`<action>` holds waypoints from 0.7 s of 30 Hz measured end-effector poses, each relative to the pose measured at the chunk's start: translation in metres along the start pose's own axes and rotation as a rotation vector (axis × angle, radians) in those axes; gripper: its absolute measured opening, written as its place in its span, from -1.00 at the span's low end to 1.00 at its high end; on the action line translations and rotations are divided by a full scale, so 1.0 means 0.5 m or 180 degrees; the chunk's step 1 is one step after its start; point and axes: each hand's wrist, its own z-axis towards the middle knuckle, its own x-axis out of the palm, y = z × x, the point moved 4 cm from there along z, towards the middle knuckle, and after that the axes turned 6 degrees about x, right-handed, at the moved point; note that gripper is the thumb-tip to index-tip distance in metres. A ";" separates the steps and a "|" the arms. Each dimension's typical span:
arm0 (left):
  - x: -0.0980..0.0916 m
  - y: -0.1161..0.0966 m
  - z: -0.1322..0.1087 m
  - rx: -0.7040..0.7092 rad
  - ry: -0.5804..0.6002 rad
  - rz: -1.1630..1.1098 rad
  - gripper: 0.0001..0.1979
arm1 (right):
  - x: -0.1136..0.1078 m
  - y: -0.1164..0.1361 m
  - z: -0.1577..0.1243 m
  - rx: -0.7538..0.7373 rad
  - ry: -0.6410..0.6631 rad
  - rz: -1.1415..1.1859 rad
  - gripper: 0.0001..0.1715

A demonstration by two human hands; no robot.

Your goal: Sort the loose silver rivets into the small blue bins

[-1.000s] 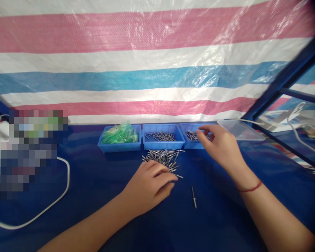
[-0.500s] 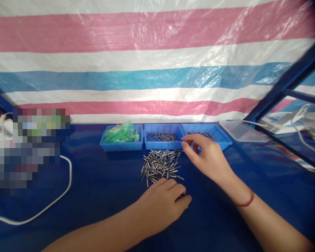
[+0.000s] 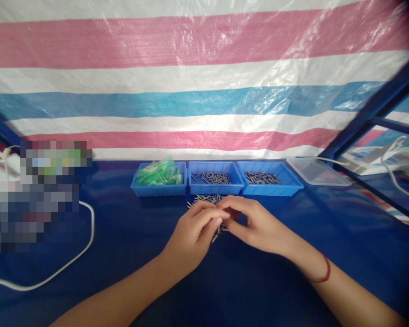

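Both hands meet over a loose pile of blind rivets [image 3: 204, 198] on the blue table, covering much of it. My left hand [image 3: 198, 227] is closed, its thumb and fingers pressed together at the tips; what they hold is too small to make out. From the right, my right hand [image 3: 255, 222] curls its fingers and thumb in against the left fingertips. Anything in its pinch is hidden. Just behind the pile stands the middle blue bin [image 3: 215, 188], with metal rivets inside. The right blue bin [image 3: 272, 189] also has rivets in it.
The left blue bin [image 3: 158, 190] holds green plastic packets [image 3: 160, 172]. A clear plastic lid [image 3: 316, 172] lies at the back right. A white cable [image 3: 92, 227] loops over the table's left side. Behind everything hangs a striped tarp [image 3: 191, 104].
My right hand has come away from the right bin, moving left and nearer. My left hand has risen and turned from the pile's near edge, and the two fingertips now meet.
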 end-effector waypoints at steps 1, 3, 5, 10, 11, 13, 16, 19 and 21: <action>-0.005 0.004 0.002 -0.0091 -0.0143 -0.0169 -0.80 | 0.006 0.001 0.000 0.0000 0.0148 0.0127 -0.85; -0.011 0.012 0.004 -0.0206 -0.0361 -0.0427 -0.82 | 0.015 -0.001 0.002 0.0059 0.0261 0.0332 -0.91; -0.013 0.018 0.004 -0.0287 -0.0507 -0.0583 -0.84 | 0.019 -0.008 0.004 0.0170 0.0167 0.0475 -0.87; -0.012 0.033 0.000 -0.0541 -0.0645 -0.0724 -0.84 | 0.016 -0.028 0.006 0.0460 -0.0260 0.0825 -0.77; -0.011 0.035 -0.001 -0.0591 -0.0636 -0.0732 -0.84 | 0.014 -0.031 0.005 0.0497 -0.0350 0.0921 -0.78; -0.006 0.037 -0.003 -0.0681 -0.0602 -0.0752 -0.84 | 0.010 -0.033 0.004 0.0518 -0.0523 0.1119 -0.80; 0.003 0.036 -0.005 -0.0792 -0.0525 -0.0818 -0.84 | 0.009 -0.032 0.004 0.0472 -0.0667 0.1321 -0.84; 0.007 0.032 -0.005 -0.0862 -0.0409 -0.0714 -0.85 | 0.012 -0.032 0.004 0.0448 -0.0705 0.1316 -0.85; 0.005 0.028 -0.004 -0.0852 -0.0308 -0.0467 -0.84 | 0.013 -0.030 0.003 0.0433 -0.0696 0.1272 -0.84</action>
